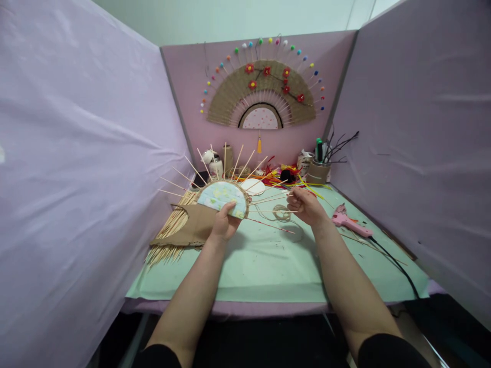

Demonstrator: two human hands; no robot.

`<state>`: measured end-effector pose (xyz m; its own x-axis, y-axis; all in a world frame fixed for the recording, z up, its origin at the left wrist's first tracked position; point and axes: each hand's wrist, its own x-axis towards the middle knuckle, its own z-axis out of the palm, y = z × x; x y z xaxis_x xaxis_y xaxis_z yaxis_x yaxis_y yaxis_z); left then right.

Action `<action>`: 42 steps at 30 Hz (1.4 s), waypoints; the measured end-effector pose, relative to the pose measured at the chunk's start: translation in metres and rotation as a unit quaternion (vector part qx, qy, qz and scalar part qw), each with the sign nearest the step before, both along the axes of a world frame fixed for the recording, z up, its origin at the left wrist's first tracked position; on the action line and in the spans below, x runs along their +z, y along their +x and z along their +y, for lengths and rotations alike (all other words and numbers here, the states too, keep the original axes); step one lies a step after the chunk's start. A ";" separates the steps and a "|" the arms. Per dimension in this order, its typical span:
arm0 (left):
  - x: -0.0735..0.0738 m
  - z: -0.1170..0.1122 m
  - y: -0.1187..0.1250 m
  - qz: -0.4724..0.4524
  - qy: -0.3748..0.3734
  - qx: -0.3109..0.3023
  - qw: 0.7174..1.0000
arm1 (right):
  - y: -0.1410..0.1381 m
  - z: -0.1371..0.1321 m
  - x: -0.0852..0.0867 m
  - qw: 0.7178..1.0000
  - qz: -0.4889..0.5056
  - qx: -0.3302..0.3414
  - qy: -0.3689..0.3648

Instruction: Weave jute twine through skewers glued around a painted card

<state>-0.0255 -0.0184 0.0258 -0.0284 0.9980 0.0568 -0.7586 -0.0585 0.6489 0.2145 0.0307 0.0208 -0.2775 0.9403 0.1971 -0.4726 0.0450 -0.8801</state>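
My left hand (226, 220) grips a half-round fan base (222, 197) by its lower right edge, thumb on top of the pale blue patterned cloth. Thin bamboo sticks (237, 162) radiate from the curved rim, and brown twine runs along that rim. One stick at the lower right (270, 225) is marked red. Out at the tips of the right-hand sticks, my right hand (303, 204) is closed in a pinch on what looks like a thin strand of twine. A loose coil of twine (282, 213) lies on the table under the sticks.
Cut cardboard (195, 225) rests on a pile of bamboo sticks (164, 253) at left. A pink glue gun (351, 221) with black cord lies at right. Behind are a white disc (253, 186), a pot of pens and twigs (319, 171), and a decorated fan (264, 76) on the back wall.
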 end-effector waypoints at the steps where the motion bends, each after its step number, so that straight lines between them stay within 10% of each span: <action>1: -0.001 0.001 0.001 0.005 0.001 0.005 1.000 | 0.001 -0.001 0.002 1.000 0.011 -0.010 0.011; 15: 0.005 0.001 -0.006 -0.044 0.005 -0.008 0.999 | -0.009 -0.001 -0.007 0.991 -0.134 -0.010 0.003; 20: 0.004 0.001 -0.006 -0.055 0.013 -0.012 0.998 | -0.040 -0.020 -0.014 0.915 -0.371 0.149 0.060; 25: 0.002 -0.001 0.001 -0.044 0.014 -0.028 0.999 | -0.074 -0.039 -0.017 0.847 -0.383 0.340 0.142; 42: -0.004 -0.003 0.006 0.012 0.036 -0.066 0.997 | -0.077 -0.033 -0.026 0.982 -0.091 0.157 0.054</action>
<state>-0.0197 -0.0217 0.0222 0.1060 0.9861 0.1282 -0.7475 -0.0060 0.6642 0.1371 -0.0024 -0.0050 -0.5907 0.7789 0.2108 -0.3126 0.0199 -0.9497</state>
